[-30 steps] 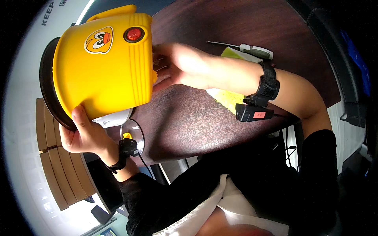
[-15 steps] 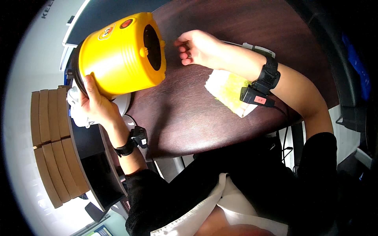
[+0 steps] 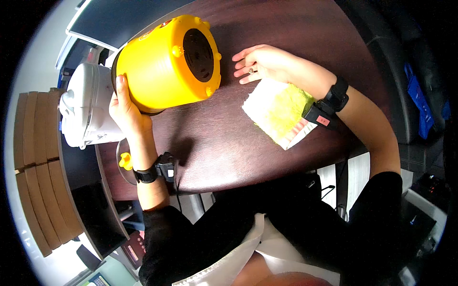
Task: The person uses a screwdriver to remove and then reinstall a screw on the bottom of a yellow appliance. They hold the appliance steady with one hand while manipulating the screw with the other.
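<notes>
My left hand (image 3: 130,110) is closed on a small yellow electric pot (image 3: 155,71) at its dark-rimmed end, thumb pressed along the side. The pot is tilted on its side above the table, its base with a black round plate and knobby feet turned to the right. My other fingers are hidden behind it. My right hand (image 3: 260,64) is empty, fingers apart, a little right of the pot's base and not touching it. Just below that hand lies a fluffy white and yellow-green cloth (image 3: 277,112) on the table.
A glass lid with a yellow knob (image 3: 125,161) lies by my left forearm on the dark brown table (image 3: 219,138). Left of it stands a white rice cooker (image 3: 90,105). Brown cardboard boxes (image 3: 45,167) are stacked further left. A black chair (image 3: 391,90) is at the right.
The pot has swung right and turned so that more of its base shows. My right hand has shifted right and its fingers have straightened. The whole view has shifted slightly.
</notes>
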`<state>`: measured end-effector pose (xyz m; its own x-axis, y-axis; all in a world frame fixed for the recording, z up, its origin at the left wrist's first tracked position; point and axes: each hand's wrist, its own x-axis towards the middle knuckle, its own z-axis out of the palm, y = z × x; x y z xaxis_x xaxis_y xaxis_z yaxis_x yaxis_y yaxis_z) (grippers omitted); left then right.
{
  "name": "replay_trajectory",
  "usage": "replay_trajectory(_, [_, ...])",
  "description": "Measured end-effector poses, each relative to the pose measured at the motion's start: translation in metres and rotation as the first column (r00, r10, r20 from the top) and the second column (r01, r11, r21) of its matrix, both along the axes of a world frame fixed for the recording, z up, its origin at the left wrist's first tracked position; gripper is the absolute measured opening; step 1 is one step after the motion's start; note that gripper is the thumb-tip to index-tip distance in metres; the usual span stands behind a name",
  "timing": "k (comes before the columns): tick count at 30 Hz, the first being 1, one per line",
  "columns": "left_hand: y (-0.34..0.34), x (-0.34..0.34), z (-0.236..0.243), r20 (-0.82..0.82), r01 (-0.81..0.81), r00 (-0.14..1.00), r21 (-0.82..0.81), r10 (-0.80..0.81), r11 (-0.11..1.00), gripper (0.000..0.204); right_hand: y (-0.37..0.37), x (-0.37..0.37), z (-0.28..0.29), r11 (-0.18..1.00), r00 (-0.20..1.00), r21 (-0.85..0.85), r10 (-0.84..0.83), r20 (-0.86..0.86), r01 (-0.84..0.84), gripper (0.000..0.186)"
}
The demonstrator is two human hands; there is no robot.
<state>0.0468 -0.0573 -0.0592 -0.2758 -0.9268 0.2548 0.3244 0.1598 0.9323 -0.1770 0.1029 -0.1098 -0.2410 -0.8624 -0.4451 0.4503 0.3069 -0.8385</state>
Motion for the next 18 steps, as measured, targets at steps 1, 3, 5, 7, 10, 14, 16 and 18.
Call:
replay_trajectory(1, [-0.003,0.001,-0.002,0.009,-0.001,1.0,0.017,0.001,1.0,0.023,0.0,-0.001,0.001,1.0,1.0,-0.01,-0.003,-0.002,0.003,0.031])
replay_trajectory(3, [-0.006,0.003,-0.005,0.019,-0.006,1.0,0.028,0.005,1.0,0.023,0.001,-0.005,0.002,1.0,0.999,-0.022,0.006,-0.042,-0.007,0.029])
replay_trajectory(5, [-0.009,0.004,-0.006,0.026,-0.015,1.0,0.006,0.015,1.0,0.023,0.002,-0.01,0.002,0.999,0.993,-0.034,0.032,-0.115,-0.036,0.027])
replay_trajectory(7, [-0.011,0.007,-0.009,0.022,0.008,1.0,0.015,-0.009,1.0,0.023,0.006,-0.013,0.005,0.998,0.982,-0.046,0.043,-0.181,-0.052,0.026])
replay_trajectory(10, [-0.016,0.013,-0.012,-0.001,0.027,1.0,0.028,-0.027,0.999,0.024,0.011,-0.023,0.009,0.993,0.943,-0.07,0.07,-0.325,-0.098,0.025])
replay_trajectory(14, [-0.014,0.015,-0.01,-0.05,0.023,0.999,0.064,-0.02,0.998,0.026,0.015,-0.038,0.017,0.979,0.667,0.077,0.185,-0.722,-0.188,0.018])
replay_trajectory(16, [-0.016,0.018,-0.011,-0.029,0.035,0.999,0.091,-0.033,0.995,0.031,0.018,-0.049,0.006,0.942,0.383,0.173,0.279,-0.881,-0.287,0.014])
replay_trajectory(18, [-0.015,0.018,-0.007,0.01,0.046,0.999,0.097,-0.047,0.994,0.036,0.022,-0.041,0.003,0.956,0.212,0.115,0.176,-0.961,-0.271,0.011])
